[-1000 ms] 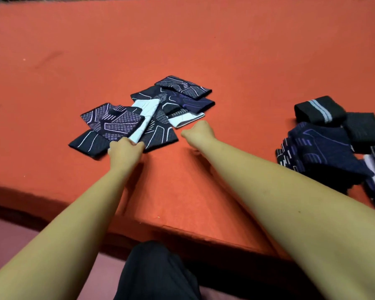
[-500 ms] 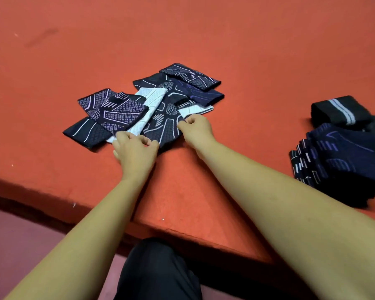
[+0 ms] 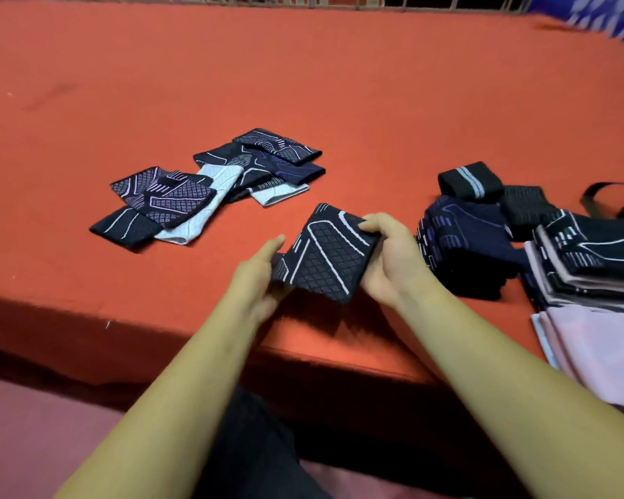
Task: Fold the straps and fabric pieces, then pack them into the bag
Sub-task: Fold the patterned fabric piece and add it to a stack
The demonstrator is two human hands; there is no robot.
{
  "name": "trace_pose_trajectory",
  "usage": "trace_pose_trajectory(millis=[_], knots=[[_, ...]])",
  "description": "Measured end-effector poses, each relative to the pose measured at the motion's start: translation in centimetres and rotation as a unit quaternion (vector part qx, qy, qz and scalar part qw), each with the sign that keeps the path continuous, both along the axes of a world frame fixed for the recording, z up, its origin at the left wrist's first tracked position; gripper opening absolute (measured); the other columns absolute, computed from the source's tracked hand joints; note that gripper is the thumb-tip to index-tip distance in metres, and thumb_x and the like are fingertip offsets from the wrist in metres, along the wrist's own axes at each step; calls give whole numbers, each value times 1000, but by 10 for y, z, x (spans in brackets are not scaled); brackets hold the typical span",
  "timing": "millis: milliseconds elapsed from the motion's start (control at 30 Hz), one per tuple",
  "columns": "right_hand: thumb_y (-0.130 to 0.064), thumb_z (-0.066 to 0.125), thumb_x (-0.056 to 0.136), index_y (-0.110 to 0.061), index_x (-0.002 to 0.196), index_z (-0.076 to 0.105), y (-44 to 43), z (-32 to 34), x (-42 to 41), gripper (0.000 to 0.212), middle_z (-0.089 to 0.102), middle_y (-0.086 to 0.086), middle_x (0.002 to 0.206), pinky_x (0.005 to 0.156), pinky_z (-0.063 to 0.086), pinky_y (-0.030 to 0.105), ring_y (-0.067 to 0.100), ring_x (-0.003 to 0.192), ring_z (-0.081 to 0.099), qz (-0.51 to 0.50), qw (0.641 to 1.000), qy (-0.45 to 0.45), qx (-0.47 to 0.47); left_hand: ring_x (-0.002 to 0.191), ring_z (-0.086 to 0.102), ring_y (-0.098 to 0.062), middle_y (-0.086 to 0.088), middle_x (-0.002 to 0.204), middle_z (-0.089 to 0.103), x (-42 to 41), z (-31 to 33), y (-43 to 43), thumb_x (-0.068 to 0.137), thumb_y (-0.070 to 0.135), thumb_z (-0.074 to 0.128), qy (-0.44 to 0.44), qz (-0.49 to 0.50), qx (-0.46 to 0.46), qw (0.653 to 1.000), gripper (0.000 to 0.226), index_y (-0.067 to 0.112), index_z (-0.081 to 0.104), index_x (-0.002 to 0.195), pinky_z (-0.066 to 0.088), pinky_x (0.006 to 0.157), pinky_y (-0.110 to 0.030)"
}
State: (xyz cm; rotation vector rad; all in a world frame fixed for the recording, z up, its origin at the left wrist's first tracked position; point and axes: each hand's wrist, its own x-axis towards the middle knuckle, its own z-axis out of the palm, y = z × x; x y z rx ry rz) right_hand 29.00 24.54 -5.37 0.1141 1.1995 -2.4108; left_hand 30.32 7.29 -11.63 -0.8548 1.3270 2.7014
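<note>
Orange table [image 3: 339, 84]: dark piece [image 3: 325, 257] is held just above near edge, gripped by left hand [image 3: 256, 277] & right hand [image 3: 393, 262]. Fold step judged underway; nxt, ends to be brought together.

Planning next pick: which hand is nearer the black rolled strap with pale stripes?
Right: the right hand is just left of the strap; the left hand is farther left.

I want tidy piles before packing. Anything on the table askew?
Yes. The left group of folded pieces lies fanned at mixed angles, overlapping rather than stacked, with a white piece poking out underneath. Left hand and right hand hold one dark piece.
</note>
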Motion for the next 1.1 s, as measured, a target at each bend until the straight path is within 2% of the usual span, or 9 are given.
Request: trace_pose_trajectory(millis=[200,333,433,567,700,767,867,1000,1100], knots=[[-11,43,94,-2,114,62,48,-10,5,29,70,17,97,75,60,41,28,79,69,-32,994,-85,62,84,72,-28,-17,98,73,6,7,29,96,4,49,44,61,119,990,22,1,63,112,61,78,-41],[-10,54,96,-7,104,63,69,-43,14,12,71,13,92,66,60,38,24,75,69,-44,970,-71,229,114,65,-30,-20,126,65,9,-8,29,102,11,47,77,163,116,977,36,-5,52,133,55,94,-47],[-1,58,92,-9,83,56,70,-61,26,12,66,11,75,65,59,36,21,66,65,5,950,-45,310,116,64,-31,-18,124,67,20,-10,34,103,16,47,111,139,52,983,32,2,53,131,49,103,-49],[-1,59,87,-7,84,58,68,-67,14,7,63,10,70,49,56,31,16,46,59,-79,897,67,430,98,70,-31,-13,104,73,36,-9,36,92,7,56,73,76,-189,976,12,11,64,101,53,96,-54],[-11,61,78,-11,95,62,76,-81,12,17,69,7,72,72,57,47,27,66,66,-133,853,137,486,110,64,-18,2,111,71,52,-10,37,98,8,52,119,-34,-473,872,23,16,66,114,47,102,-30],[-8,62,81,-13,98,58,81,-86,18,18,65,4,65,69,54,44,21,60,62,-139,857,158,470,135,46,-8,3,143,55,57,-8,41,99,3,49,233,-140,-535,799,44,20,52,139,30,112,-13],[-9,62,84,-22,94,56,85,-90,23,18,61,1,62,63,48,35,14,57,56,-145,855,201,456,150,14,-5,8,161,23,54,-17,41,94,0,51,315,-279,-580,698,66,26,35,152,10,120,-17],[-15,63,87,-26,74,66,82,-94,22,17,67,-11,72,70,45,26,6,69,59,-132,824,235,498,151,5,-4,10,162,15,48,-30,42,88,14,50,289,-316,-610,667,65,21,37,151,9,123,-25],[-41,53,93,-16,71,68,79,-92,23,36,71,-2,73,74,46,31,14,75,63,-121,827,225,501,151,4,-3,10,162,14,45,-30,56,93,19,48,290,-309,-613,667,58,16,39,150,6,121,-18]])
